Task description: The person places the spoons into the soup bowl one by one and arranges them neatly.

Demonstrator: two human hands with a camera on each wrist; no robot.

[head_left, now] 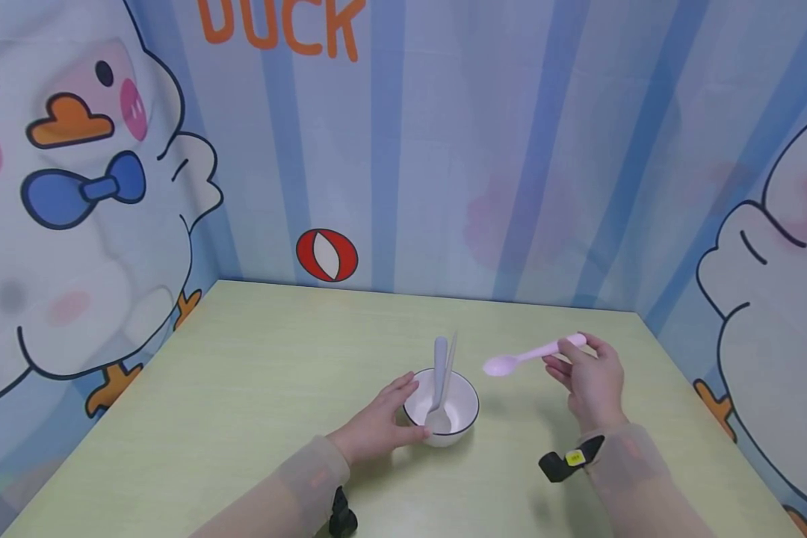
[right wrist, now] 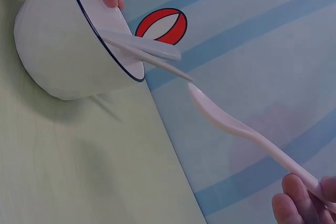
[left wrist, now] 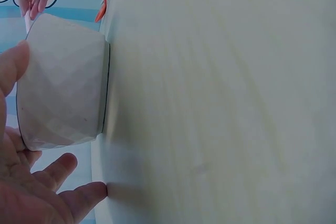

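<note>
A white bowl [head_left: 467, 426] with a dark rim stands upright on the table, and my left hand [head_left: 379, 426] grips its left side. The thumb lies at the near rim, the fingertips at the far-left rim. Inside the bowl leans a spoon with a pale lavender handle [head_left: 440, 359], beside a thin pale utensil [head_left: 451, 362] that tapers toward its top. To the bowl's right, my right hand [head_left: 595, 377] pinches a pink spoon [head_left: 501, 365] near its handle end, held above the table with its scoop pointing left toward the bowl. In the right wrist view, the pink scoop [right wrist: 210, 106] overlaps the thin utensil's tip.
The table [head_left: 242, 359] has a pale yellow-green top. Behind it hangs a striped blue cloth [head_left: 424, 149] with printed ducks, joined by similar cloth at both sides. Black straps with small devices [head_left: 568, 459] sit on both wrists.
</note>
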